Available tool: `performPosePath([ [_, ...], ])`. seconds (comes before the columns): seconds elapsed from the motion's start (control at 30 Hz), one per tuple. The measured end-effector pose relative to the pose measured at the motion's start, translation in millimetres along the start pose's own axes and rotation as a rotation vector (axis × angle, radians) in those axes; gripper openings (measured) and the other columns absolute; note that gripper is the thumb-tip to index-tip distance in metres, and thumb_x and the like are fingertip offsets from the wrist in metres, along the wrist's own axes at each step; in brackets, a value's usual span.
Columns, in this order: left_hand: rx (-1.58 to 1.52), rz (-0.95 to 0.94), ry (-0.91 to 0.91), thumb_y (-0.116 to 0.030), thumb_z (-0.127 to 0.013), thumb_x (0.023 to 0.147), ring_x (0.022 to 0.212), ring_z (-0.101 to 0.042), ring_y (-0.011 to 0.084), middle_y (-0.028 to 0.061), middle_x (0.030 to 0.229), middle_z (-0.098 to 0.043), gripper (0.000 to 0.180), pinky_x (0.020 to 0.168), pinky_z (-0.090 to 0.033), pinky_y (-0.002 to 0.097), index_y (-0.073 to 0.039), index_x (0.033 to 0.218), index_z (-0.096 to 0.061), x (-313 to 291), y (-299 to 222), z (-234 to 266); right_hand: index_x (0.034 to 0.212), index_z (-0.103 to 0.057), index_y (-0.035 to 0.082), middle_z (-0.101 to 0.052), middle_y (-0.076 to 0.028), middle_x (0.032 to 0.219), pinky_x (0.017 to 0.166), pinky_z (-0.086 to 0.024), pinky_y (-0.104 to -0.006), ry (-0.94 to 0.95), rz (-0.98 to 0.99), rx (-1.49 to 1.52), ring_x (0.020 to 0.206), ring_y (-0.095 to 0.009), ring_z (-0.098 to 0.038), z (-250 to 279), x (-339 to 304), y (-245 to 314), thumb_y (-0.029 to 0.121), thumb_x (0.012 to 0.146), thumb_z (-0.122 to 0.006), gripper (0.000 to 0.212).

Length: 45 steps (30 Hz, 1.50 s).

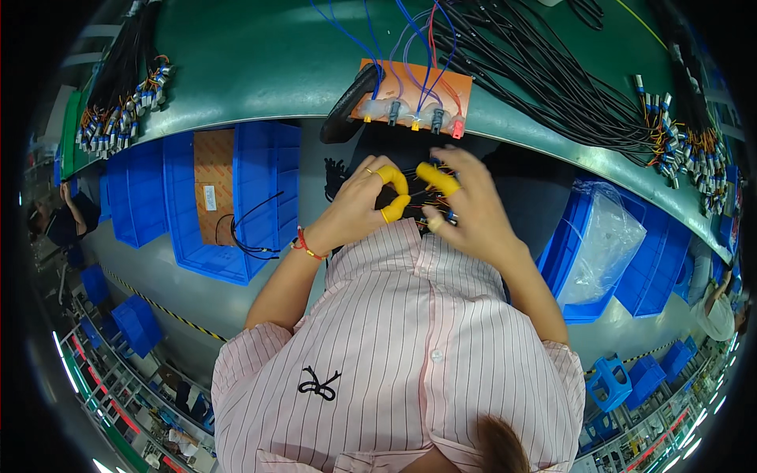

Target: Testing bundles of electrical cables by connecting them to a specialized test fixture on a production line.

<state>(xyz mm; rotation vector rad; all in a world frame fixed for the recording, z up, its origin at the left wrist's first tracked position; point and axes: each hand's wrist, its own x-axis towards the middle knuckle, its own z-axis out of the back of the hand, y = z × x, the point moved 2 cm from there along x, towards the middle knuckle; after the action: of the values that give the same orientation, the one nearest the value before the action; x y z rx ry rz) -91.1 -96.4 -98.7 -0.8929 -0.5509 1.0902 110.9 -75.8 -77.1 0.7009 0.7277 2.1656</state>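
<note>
My left hand is above my lap, yellow finger covers on its thumb and index finger. Those two tips curl together; whatever thin thing is between them is too small to make out. Facing it, my right hand is slightly blurred, its yellow-covered index finger apart from the pale-covered thumb. Beneath and between both hands lies a bunch of black cables with thin orange wires and small connectors, largely hidden by my fingers. Just beyond, an orange board at the bench edge carries yellow, grey and red connectors with blue, purple and red wires.
The green bench holds a heap of black cables and a connector-ended bundle at left. A curved black object rests against the board. Blue bins stand below left; another bin with clear plastic is right.
</note>
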Motion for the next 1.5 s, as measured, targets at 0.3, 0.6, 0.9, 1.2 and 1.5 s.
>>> performPosePath([
  [0.3,-0.17,0.01,-0.015,-0.007,-0.064,0.088,0.073,-0.059,0.0171,0.007,0.085,-0.063,0.02,0.066,-0.045,0.0274,-0.002,0.107,-0.068,8,-30,31,0.101,-0.065,-0.001,-0.064,-0.006,0.077,0.063,-0.051,-0.0267,-0.443,-0.696,0.613,0.068,-0.013,-0.063,74,-48,-25,0.008,0.088,-0.063,0.016],
  [0.6,-0.644,0.149,-0.258,-0.006,-0.061,0.092,0.079,-0.061,0.0149,0.0065,0.091,-0.065,0.018,0.07,-0.049,0.0273,0.001,0.108,-0.066,13,-25,25,0.109,-0.052,-0.007,-0.042,-0.003,0.076,0.068,-0.041,-0.0283,-1.368,-0.306,1.357,0.068,-0.014,-0.039,192,-95,-56,0.017,0.096,-0.053,0.027],
  [0.9,-1.621,0.063,-0.261,-0.021,-0.049,0.1,0.093,-0.061,0.0206,0.0142,0.117,-0.059,0.037,0.068,-0.054,0.0295,-0.001,0.131,-0.05,12,-23,-10,0.102,-0.05,-0.004,-0.032,-0.004,0.071,0.067,-0.028,-0.0319,-1.018,-0.322,1.457,0.069,-0.016,-0.03,195,-107,-65,0.013,0.085,-0.054,0.024],
  [1.2,-1.549,0.064,-0.177,-0.023,-0.042,0.103,0.079,-0.061,0.0178,0.0164,0.11,-0.058,0.037,0.056,-0.052,0.022,0.001,0.132,-0.048,14,-34,-5,0.078,-0.049,0.001,-0.033,-0.006,0.074,0.069,-0.027,-0.0316,-0.943,-0.293,1.168,0.071,-0.017,-0.03,179,-110,-82,0.013,0.073,-0.053,0.014],
  [1.5,-1.554,0.193,-0.109,-0.022,-0.046,0.103,0.051,-0.042,0.003,0.0055,0.082,-0.055,0.031,0.048,-0.033,0.0161,0.001,0.122,-0.053,15,-28,-9,0.075,-0.046,0.002,-0.034,-0.005,0.073,0.069,-0.026,-0.0312,-0.922,-0.335,1.042,0.072,-0.016,-0.032,161,-87,-68,0.018,0.078,-0.05,0.017],
])
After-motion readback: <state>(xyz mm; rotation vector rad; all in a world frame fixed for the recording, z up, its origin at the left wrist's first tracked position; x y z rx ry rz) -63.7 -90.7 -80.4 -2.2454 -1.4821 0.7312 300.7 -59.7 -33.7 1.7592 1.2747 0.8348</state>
